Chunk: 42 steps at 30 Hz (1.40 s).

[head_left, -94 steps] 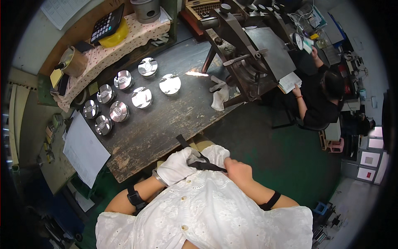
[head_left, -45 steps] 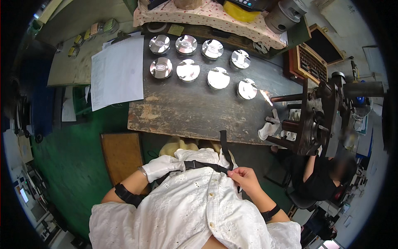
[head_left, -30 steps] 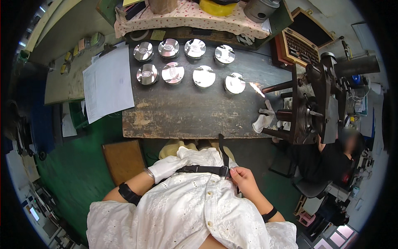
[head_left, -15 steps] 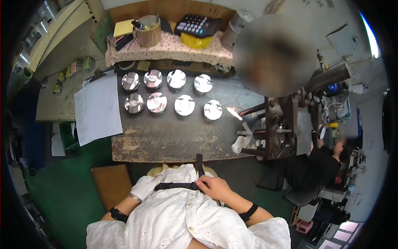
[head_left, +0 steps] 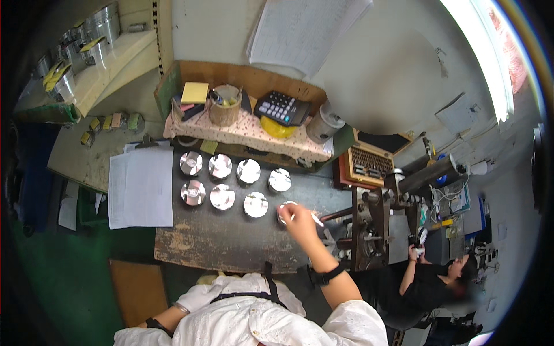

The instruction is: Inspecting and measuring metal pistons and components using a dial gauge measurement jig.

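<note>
Several round metal pistons with mirror-bright tops stand in two rows on the dark, worn workbench [head_left: 231, 245]. My right hand [head_left: 300, 226] is bare and stretched over the bench, its bent fingers on the piston [head_left: 287, 206] at the right end of the near row. The hand hides much of this piston, which stands on the bench. Just left of it is another piston [head_left: 255, 205]; behind it stands the far row's rightmost piston [head_left: 280, 180]. My left hand [head_left: 199, 293], in a white glove, rests low at my waist against the white shirt; its fingers cannot be made out.
A dark metal fixture [head_left: 369, 230] stands at the bench's right, with a wooden box of gauge blocks [head_left: 369, 164] behind. Papers on a clipboard [head_left: 141, 190] lie left. A cloth-covered shelf [head_left: 248, 138] at the back bears a calculator [head_left: 283, 108]. A co-worker [head_left: 427, 282] sits at right.
My right hand has left the black strap at my waist and reached forward to the rightmost near piston. My left hand stays low. The view has tilted up, showing more wall and the wooden box.
</note>
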### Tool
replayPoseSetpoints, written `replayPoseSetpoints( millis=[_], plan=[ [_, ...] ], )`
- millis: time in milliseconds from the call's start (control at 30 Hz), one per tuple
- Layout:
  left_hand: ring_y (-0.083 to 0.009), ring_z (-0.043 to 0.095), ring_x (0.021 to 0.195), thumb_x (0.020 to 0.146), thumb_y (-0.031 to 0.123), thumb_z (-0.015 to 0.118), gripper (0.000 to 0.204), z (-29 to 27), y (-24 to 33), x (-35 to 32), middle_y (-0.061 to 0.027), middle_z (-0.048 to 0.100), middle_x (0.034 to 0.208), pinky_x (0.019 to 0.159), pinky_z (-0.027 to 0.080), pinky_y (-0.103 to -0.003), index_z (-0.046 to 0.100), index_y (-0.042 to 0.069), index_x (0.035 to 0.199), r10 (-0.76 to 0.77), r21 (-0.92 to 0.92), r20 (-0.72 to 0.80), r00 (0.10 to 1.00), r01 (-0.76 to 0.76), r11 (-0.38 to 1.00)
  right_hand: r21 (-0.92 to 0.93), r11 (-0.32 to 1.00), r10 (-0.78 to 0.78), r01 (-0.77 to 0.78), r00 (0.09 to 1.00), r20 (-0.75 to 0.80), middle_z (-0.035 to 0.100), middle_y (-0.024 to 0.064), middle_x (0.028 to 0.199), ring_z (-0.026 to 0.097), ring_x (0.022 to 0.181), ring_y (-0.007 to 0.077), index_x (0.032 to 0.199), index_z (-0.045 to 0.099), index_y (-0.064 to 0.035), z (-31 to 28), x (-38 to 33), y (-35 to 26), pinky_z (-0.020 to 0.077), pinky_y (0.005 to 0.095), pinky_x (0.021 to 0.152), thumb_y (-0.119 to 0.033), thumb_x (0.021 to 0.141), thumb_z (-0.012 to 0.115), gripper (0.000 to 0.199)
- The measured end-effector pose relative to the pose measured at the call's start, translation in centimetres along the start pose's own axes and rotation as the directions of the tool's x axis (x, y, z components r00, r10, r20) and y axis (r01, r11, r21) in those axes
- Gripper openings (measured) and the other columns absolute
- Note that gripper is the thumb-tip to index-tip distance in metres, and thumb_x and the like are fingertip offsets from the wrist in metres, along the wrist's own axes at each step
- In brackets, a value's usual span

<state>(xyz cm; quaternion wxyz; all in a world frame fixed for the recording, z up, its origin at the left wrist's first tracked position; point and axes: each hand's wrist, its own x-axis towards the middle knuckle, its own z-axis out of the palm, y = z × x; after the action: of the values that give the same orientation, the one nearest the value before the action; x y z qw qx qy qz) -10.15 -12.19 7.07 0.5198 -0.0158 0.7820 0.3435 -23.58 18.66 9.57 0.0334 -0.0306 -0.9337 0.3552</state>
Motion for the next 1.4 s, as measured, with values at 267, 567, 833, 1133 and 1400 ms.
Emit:
replayPoseSetpoints(
  millis=[267,567,833,1133,1400],
  plan=[
    [-0.0377,0.063,0.077,0.086,0.05,0.045,0.05,-2.0,-2.1,1.3,-0.0218,0.065,0.078,0.073,0.049,-0.046,0.067,0.006,0.092,0.157,0.31,-0.367,0.917,-0.039,0.95,-0.154,0.985,-0.168,0.078,0.635,-0.754,0.05,0.013,0.109,0.044,0.109,0.0306,0.102,0.057,-0.0084,-6.0,17.0,-2.0,0.0321,0.0425,0.096,-0.021,0.073,0.07,0.034],
    [-0.0372,0.064,0.08,0.086,0.052,0.045,0.051,-4.8,-3.3,2.3,-0.0195,0.066,0.079,0.077,0.049,-0.044,0.066,0.007,0.094,0.132,0.175,-0.378,0.916,-0.069,0.982,0.017,0.919,0.29,-0.395,0.643,-0.709,0.044,0.0185,0.13,0.042,0.121,0.0368,0.128,0.044,-0.0144,-10.0,24.9,-1.0,0.0336,0.0493,0.098,-0.04,0.062,0.078,0.079],
    [-0.034,0.064,0.082,0.086,0.054,0.044,0.051,-6.3,-0.8,2.7,-0.0162,0.067,0.082,0.079,0.049,-0.04,0.067,0.01,0.097,0.205,0.21,-0.277,0.939,-0.149,0.966,0.146,0.928,0.306,-0.343,0.476,-0.824,0.05,0.0111,0.124,0.047,0.115,0.0326,0.121,0.049,-0.019,-8.7,19.5,-2.2,0.0323,0.0481,0.097,-0.039,0.058,0.081,0.073],
    [-0.0164,0.064,0.058,0.089,0.034,0.058,0.034,-10.7,11.2,3.2,-0.0081,0.065,0.062,0.056,0.049,-0.03,0.065,0.001,0.084,0.626,0.122,-0.326,0.708,-0.625,0.771,0.947,0.299,0.149,0.116,0.975,-0.166,0.053,0.0075,0.109,0.052,0.1,0.0158,0.123,0.041,-0.0057,-7.7,3.0,-7.5,0.0403,0.0296,0.09,-0.024,0.079,0.065,0.054],
    [-0.0154,0.055,0.103,0.067,0.025,0.082,0.065,-8.1,20.5,0.6,-0.0077,0.057,0.112,0.089,0.044,-0.029,0.051,0.002,0.119,0.889,-0.106,-0.352,0.292,-0.956,0.273,0.967,0.233,0.018,-0.107,0.994,0.105,0.049,0.0073,0.111,0.049,0.103,0.0151,0.123,0.04,-0.006,-11.0,-6.1,-8.3,0.0387,0.0286,0.089,-0.038,0.074,0.067,0.064]
  ],
)
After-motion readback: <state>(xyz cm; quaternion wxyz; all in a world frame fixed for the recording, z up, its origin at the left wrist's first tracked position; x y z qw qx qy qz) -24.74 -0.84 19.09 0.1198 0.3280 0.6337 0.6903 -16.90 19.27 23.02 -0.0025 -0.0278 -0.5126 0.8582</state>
